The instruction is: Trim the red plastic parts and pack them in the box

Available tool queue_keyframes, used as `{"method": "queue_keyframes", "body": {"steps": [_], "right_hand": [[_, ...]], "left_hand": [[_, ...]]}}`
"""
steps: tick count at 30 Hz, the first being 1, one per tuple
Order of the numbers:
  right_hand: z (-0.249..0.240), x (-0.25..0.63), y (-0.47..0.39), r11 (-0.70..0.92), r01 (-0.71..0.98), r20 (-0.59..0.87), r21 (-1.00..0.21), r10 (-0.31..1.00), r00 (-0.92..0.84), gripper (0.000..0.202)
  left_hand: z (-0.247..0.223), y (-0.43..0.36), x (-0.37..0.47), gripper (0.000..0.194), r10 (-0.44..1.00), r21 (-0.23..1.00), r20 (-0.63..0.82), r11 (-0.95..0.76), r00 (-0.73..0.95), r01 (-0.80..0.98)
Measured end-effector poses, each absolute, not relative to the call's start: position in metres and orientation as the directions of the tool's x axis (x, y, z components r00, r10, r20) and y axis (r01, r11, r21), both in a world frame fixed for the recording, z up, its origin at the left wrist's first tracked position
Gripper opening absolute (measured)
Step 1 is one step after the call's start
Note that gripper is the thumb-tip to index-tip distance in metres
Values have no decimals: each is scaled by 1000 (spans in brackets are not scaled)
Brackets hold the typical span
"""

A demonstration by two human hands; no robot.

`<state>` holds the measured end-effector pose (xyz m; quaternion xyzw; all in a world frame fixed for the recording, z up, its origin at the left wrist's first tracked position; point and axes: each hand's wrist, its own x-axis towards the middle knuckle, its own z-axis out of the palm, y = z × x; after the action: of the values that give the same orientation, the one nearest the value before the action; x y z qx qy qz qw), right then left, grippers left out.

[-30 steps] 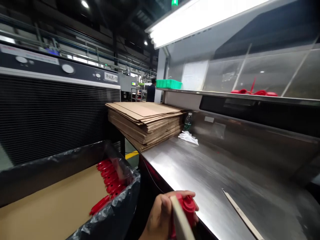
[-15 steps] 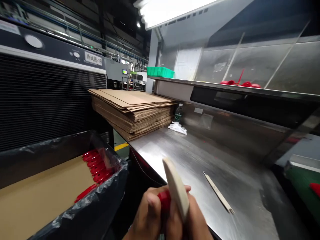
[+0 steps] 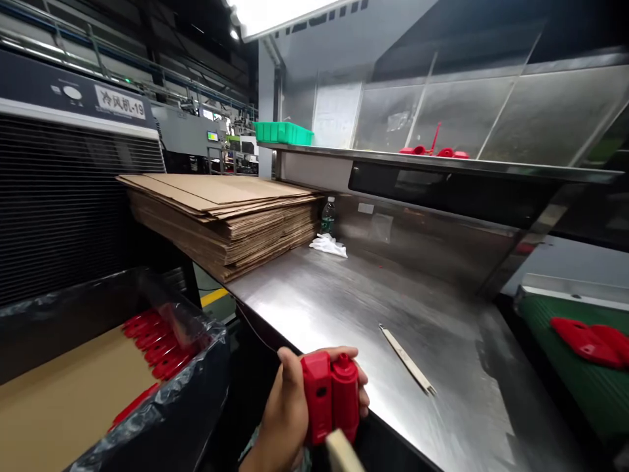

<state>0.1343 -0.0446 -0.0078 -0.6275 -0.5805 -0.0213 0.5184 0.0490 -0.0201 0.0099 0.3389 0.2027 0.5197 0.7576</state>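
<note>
A factory packing station, shown by the stainless steel workbench (image 3: 344,308), a stack of flattened cardboard boxes (image 3: 221,213), a lined carton of red plastic parts (image 3: 157,344), an industrial cooling fan (image 3: 73,190) and machinery beyond

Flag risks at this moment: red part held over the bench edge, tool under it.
1. The left hand grips the red plastic part right at the steel bench's front edge; a slip could drop it to the floor rather than into the lined box.
2. The pale flat tool is close to the fingers; it could nick them.
3. The thin strip lies loose on the bench and might get swept off.
</note>
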Motion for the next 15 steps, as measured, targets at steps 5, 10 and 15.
{"method": "queue_keyframes", "body": {"steps": [5, 10, 15], "right_hand": [[-35, 169, -56, 41, 410, 279, -911, 794, 540, 41], [-43, 209, -37, -90, 206, 22, -974, 874, 486, 52], [-55, 206, -57, -157, 277, 17, -948, 845, 535, 68]], "left_hand": [[8, -10, 53, 76, 922, 633, 4, 297, 386, -715], [7, -7, 47, 66, 910, 526, -33, 366, 412, -767], [0, 0, 42, 50, 872, 316, -74, 481, 484, -818]]}}
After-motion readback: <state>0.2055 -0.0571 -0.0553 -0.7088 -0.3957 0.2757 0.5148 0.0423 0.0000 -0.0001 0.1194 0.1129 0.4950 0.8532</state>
